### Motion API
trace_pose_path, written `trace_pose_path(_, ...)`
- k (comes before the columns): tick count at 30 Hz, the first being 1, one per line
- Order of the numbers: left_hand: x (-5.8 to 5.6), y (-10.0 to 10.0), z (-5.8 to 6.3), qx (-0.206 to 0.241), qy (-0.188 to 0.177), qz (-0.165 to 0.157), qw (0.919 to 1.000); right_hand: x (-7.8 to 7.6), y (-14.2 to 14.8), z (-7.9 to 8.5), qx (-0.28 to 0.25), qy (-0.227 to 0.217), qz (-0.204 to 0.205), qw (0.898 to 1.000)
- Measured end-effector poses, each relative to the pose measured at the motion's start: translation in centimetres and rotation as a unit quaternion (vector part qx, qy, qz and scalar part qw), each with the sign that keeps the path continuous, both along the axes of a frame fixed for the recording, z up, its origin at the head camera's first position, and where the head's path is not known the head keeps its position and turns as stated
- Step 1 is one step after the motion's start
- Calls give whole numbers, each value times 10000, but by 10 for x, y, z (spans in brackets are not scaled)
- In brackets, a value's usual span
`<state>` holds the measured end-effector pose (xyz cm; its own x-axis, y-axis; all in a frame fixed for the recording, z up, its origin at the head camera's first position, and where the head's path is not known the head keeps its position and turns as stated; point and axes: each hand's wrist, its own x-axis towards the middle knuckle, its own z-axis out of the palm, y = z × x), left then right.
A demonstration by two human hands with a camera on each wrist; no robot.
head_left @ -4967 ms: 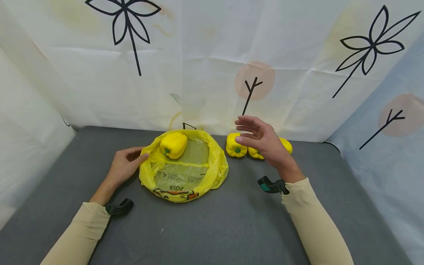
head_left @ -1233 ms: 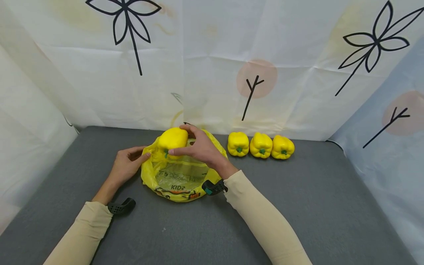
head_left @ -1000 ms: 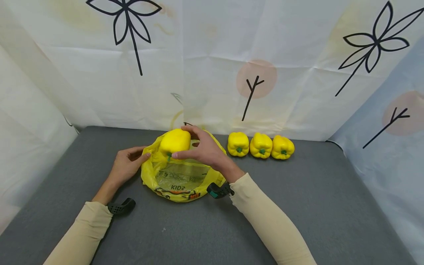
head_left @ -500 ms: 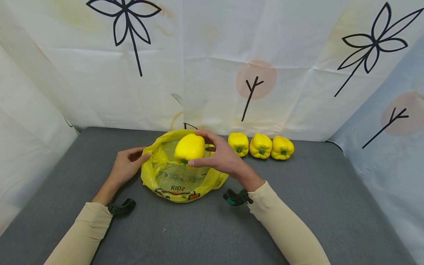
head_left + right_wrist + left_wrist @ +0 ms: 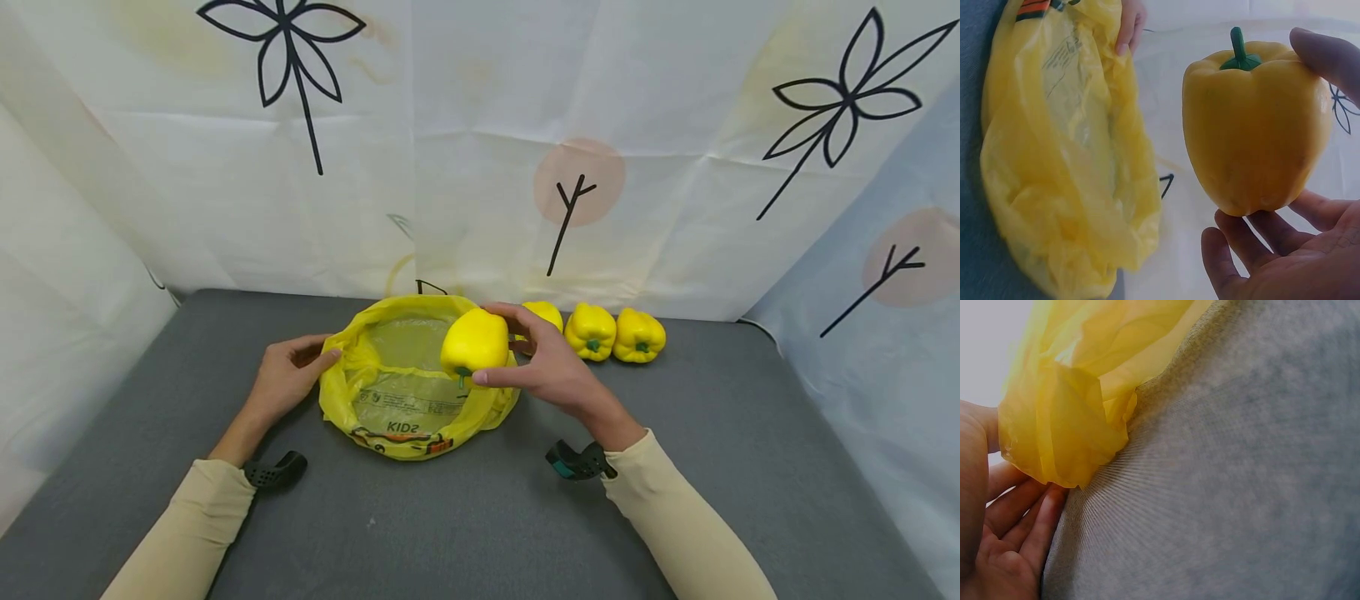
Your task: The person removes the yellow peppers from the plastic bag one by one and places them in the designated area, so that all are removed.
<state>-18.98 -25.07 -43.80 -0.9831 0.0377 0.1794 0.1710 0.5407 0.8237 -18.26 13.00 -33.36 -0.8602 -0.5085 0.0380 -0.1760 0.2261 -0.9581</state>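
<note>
A yellow bell pepper (image 5: 476,340) with a green stem is held in my right hand (image 5: 558,367), between thumb and fingers, above the right rim of a yellow plastic bag (image 5: 491,408). In the right wrist view the pepper (image 5: 1254,125) stands clear of the bag (image 5: 1072,187), its stem up in that view. My left hand (image 5: 288,375) pinches the bag's left rim between thumb and fingers. The left wrist view shows the bag's folded edge (image 5: 1066,425) between the thumb and the fingers (image 5: 1041,525). The bag lies with its mouth wide, and no pepper shows inside.
Three more yellow bell peppers stand in a row at the back of the grey table (image 5: 450,533): a left one (image 5: 546,313) partly behind my right hand, a middle one (image 5: 591,331) and a right one (image 5: 639,335). A patterned white cloth (image 5: 480,100) hangs behind.
My right hand, which hovered near the row of peppers earlier, took the pepper from inside the bag, lifted it and carried it right to the rim. My left hand kept its place on the bag.
</note>
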Motion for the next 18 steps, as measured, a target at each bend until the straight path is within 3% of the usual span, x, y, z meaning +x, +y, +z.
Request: trace_pose_path(18,-1,1,0,86,42,31,9999,8,61,0,194,178,-604,9978)
